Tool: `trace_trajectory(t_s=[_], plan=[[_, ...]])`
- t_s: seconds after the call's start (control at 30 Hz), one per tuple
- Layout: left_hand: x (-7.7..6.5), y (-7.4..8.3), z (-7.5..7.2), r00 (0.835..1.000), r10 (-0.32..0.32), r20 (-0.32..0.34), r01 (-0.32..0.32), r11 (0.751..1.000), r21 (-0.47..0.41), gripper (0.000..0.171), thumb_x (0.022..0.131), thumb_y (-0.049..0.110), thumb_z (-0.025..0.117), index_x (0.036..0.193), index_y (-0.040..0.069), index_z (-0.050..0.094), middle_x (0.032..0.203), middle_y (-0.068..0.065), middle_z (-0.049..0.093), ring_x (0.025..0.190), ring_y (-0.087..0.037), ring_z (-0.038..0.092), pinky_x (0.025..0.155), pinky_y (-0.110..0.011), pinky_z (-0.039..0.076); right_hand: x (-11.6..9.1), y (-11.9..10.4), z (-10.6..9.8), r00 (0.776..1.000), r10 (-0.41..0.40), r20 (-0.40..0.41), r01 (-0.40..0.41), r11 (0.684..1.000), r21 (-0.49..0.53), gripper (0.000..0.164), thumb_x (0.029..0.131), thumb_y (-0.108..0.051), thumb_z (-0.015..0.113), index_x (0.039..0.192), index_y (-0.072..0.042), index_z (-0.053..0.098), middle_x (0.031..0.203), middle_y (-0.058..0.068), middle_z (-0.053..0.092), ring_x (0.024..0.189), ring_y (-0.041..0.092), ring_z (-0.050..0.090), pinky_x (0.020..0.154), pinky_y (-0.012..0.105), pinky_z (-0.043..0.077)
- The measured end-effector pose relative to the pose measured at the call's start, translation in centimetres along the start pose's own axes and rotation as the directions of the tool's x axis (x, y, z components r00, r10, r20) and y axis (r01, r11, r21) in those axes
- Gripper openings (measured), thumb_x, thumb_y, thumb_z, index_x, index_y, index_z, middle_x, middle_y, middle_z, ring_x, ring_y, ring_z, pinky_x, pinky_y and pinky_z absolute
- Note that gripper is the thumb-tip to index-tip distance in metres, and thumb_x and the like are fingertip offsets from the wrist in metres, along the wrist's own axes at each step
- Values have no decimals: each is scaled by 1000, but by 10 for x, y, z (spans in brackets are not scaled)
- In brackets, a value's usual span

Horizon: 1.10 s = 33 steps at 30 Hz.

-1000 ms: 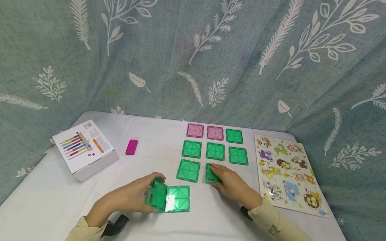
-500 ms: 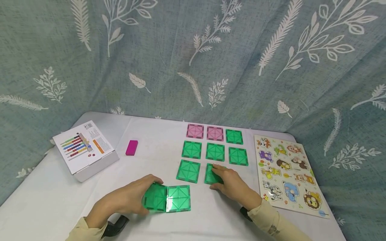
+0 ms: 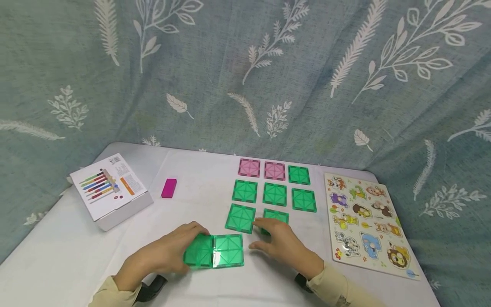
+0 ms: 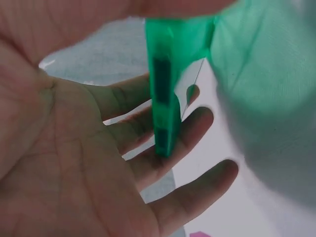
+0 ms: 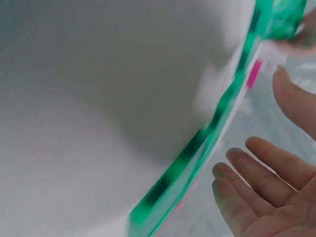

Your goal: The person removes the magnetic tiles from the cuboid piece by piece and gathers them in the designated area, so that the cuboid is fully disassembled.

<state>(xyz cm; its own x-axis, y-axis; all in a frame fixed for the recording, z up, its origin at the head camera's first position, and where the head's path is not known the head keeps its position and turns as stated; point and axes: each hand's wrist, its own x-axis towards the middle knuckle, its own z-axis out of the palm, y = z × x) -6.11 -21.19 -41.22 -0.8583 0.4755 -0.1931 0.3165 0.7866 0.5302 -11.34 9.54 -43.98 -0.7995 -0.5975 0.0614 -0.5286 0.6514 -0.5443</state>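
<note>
My left hand [image 3: 163, 252] holds a translucent green square magnetic tile [image 3: 200, 250] between thumb and fingers; in the left wrist view the tile [image 4: 163, 98] appears edge-on against the fingers. A second green tile [image 3: 229, 251] lies joined to its right edge. To the right of that pair hovers my right hand [image 3: 285, 247], fingers apart and nothing in its grasp, as the right wrist view also shows with its bare palm [image 5: 276, 197]. Partly behind this hand lies another green tile [image 3: 277, 215], with a further green tile [image 3: 241, 218] at its left.
Beyond are more green tiles [image 3: 274, 194] and two pink tiles [image 3: 249, 167], laid in rows. At left stand a white abacus box [image 3: 111, 187] and a magenta block [image 3: 169, 188]. An animal puzzle board [image 3: 368, 221] lies at right, before a leaf-patterned curtain [image 3: 215, 85].
The tile in my left hand has tilted down from raised to nearly flat beside its neighbour. My right hand has let go of its green tile and moved left and nearer to me.
</note>
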Motion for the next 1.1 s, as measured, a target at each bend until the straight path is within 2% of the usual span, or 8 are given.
trace_trajectory(t_s=[0.1,0.2,0.33,0.47,0.6,0.8,1.1], plan=[[1,2,2,1000,4,-16,-4,999,32,87,52,-12,75,131,18,54,132,6,53,118,-20,50,95,-39,53,1,-16,7,996,-70,57,71,997,-21,66,81,-38,83,134,-5,62,136,10,65,129,27,61,108,43,52],[1,2,4,999,27,-41,-24,997,71,91,51,-18,70,132,19,54,132,6,54,120,-20,51,98,-40,53,2,-29,15,987,-112,116,118,992,-50,72,78,-42,85,135,-5,61,137,8,63,129,24,60,108,38,52],[1,2,8,995,79,-61,-73,993,98,91,52,-19,67,133,19,54,133,5,55,123,-22,52,102,-45,52,3,-39,26,979,-114,169,132,987,-96,78,75,-48,84,135,-5,60,137,5,61,128,19,59,106,29,52],[2,2,12,991,111,-77,-103,989,103,89,54,-18,69,134,19,54,134,3,56,125,-25,53,102,-49,50,2,-42,30,980,-106,167,129,983,-132,81,72,-52,84,134,-5,61,131,3,61,121,15,59,102,24,53],[3,4,15,989,109,-98,-99,989,106,88,54,-17,73,133,18,55,134,2,57,124,-25,54,102,-52,50,2,-43,31,981,-108,160,134,978,-162,83,71,-54,85,133,-5,61,127,3,61,116,13,58,98,23,54],[5,9,16,988,99,-122,-87,991,104,85,56,-6,84,133,14,55,133,3,59,121,-22,55,101,-48,52,2,-42,30,981,-91,169,121,977,-174,85,71,-52,87,135,-3,60,127,5,60,113,14,58,96,22,54],[11,18,17,994,34,-106,-25,996,88,82,59,15,94,133,8,58,129,0,61,118,-20,57,103,-47,52,-3,-36,22,985,-41,169,70,983,-170,82,70,-47,90,133,-2,61,122,5,59,110,14,55,92,23,55]])
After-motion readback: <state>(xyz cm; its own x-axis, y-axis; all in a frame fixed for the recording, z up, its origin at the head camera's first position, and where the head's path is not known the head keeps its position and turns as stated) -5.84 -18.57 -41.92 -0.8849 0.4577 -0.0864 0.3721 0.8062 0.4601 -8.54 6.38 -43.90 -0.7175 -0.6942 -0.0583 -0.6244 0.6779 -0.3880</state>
